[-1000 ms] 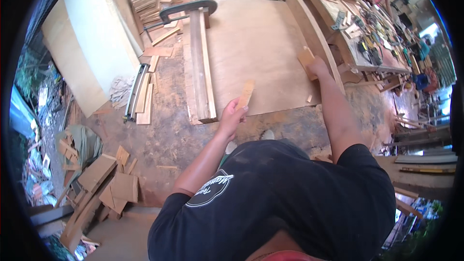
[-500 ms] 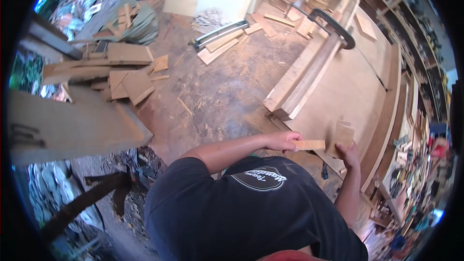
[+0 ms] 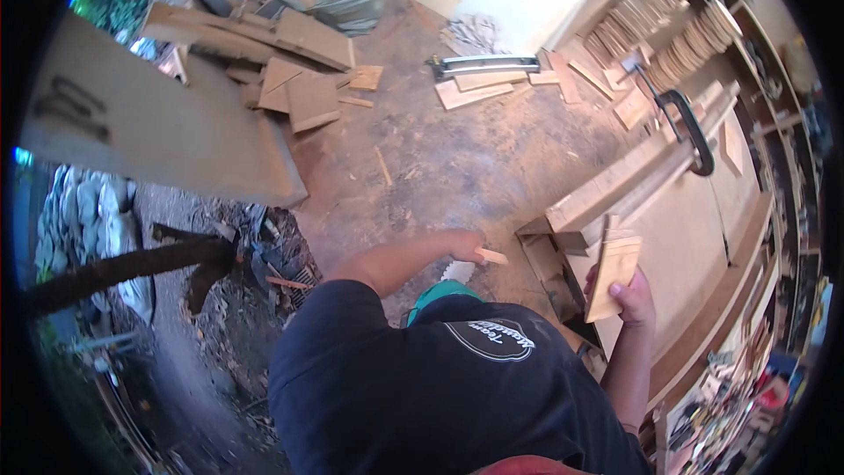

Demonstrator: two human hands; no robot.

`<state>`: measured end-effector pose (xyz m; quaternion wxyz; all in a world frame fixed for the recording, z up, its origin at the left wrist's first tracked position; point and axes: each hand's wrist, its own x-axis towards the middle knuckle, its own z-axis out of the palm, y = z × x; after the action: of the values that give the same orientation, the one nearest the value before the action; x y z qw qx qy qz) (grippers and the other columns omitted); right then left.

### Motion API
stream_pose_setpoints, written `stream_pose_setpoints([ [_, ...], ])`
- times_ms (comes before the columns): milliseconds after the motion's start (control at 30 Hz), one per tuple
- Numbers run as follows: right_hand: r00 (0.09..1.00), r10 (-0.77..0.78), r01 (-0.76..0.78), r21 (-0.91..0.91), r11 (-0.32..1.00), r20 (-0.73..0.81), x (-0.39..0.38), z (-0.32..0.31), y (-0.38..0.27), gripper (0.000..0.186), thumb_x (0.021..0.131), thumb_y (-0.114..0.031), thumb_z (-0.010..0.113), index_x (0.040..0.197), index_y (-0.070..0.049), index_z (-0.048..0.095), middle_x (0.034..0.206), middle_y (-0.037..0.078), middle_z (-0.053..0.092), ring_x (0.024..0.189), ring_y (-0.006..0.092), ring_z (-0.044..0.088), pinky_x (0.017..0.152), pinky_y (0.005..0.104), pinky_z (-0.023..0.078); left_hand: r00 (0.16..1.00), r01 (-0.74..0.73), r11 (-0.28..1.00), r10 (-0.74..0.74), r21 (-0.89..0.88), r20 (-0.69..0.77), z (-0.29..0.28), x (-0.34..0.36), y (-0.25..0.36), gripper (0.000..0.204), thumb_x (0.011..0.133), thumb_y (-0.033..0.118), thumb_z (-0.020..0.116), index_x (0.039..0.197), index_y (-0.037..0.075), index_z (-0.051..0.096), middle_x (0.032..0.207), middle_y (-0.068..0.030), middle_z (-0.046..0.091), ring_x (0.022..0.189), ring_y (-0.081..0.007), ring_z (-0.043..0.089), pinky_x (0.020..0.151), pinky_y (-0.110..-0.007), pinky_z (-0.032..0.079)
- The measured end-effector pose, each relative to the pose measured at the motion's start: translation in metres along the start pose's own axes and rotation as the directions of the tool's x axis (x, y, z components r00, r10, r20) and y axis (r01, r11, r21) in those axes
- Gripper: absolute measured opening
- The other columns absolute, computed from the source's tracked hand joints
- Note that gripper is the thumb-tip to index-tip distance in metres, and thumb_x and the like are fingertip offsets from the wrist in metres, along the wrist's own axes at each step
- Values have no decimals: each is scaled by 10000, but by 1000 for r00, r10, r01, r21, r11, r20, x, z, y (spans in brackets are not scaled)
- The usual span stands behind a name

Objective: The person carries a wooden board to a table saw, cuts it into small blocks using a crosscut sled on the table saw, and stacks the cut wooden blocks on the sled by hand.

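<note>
My left hand [image 3: 463, 244] is closed round a small strip of light wood [image 3: 492, 256], held out over the floor in front of my body. To the right, my right hand [image 3: 635, 297] grips a few flat wooden pieces [image 3: 615, 268] stacked together, tilted upright, thumb on the near face. These pieces are in front of the near end of a workbench [image 3: 655, 255] topped with a pale wooden sheet. Below my left hand, a white piece with a jagged edge [image 3: 457, 272] shows beside green cloth [image 3: 442, 295] at my waist; its kind is unclear.
A dark clamp [image 3: 690, 127] sits across long wooden beams [image 3: 633, 171] on the workbench. Boards [image 3: 312, 97] are piled at the left, near a large panel [image 3: 167, 114]. Planks [image 3: 475, 95] lie on the dusty floor ahead. Stacked wood pieces [image 3: 637, 18] stand far right.
My view has turned, shifting the surroundings. My left hand with its strip has moved left, away from my right hand. The pieces in my right hand are now raised more upright.
</note>
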<state>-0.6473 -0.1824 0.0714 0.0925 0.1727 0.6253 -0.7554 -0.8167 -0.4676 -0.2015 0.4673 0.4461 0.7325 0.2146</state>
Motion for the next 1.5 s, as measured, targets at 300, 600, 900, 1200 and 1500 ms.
stream_pose_setpoints([
  [300, 914, 232, -95, -382, 919, 332, 111, 96, 48, 492, 874, -55, 688, 1322, 11, 495, 1178, 98, 647, 1071, 161, 610, 935, 336, 496, 801, 466, 833, -541, -299, -257, 143, -75, -144, 611, 859, 621, 543, 1021, 59, 720, 980, -251, 681, 942, -384, 660, 839, -477, 497],
  [600, 861, 393, -238, -426, 873, 324, 195, 137, 143, 411, 871, -45, 687, 1257, 3, 556, 1119, 120, 676, 996, 203, 660, 856, 344, 534, 611, 565, 645, -746, -515, -263, 138, -151, -142, 468, 927, 452, 518, 967, 27, 710, 914, -210, 694, 848, -354, 669, 788, -495, 489],
  [900, 863, 400, -197, -525, 828, 307, 312, 215, 208, 413, 815, -59, 725, 1194, 38, 592, 1111, 162, 686, 988, 258, 677, 848, 388, 539, 424, 513, 643, -766, -569, -483, 148, -213, -208, 448, 958, 370, 489, 852, -26, 670, 748, -227, 665, 725, -353, 673, 687, -477, 514],
  [1200, 824, 524, -344, -542, 767, 218, 610, 283, 192, 336, 878, -173, 691, 1184, -47, 632, 1074, 107, 689, 840, 227, 692, 678, 375, 567, 449, 475, 269, -893, -838, -32, 43, -263, -349, 558, 939, 498, 515, 793, -15, 679, 694, -145, 672, 620, -253, 673, 634, -420, 534],
  [1500, 819, 338, -176, -358, 917, 464, 830, 478, -37, 838, 897, -653, 549, 1470, -68, 370, 1418, 243, 464, 1191, 363, 561, 952, 487, 499, 253, 282, 50, -967, -958, 24, -157, -348, -424, 519, 936, 479, 535, 826, -21, 625, 681, -125, 624, 599, -214, 624, 575, -380, 505],
])
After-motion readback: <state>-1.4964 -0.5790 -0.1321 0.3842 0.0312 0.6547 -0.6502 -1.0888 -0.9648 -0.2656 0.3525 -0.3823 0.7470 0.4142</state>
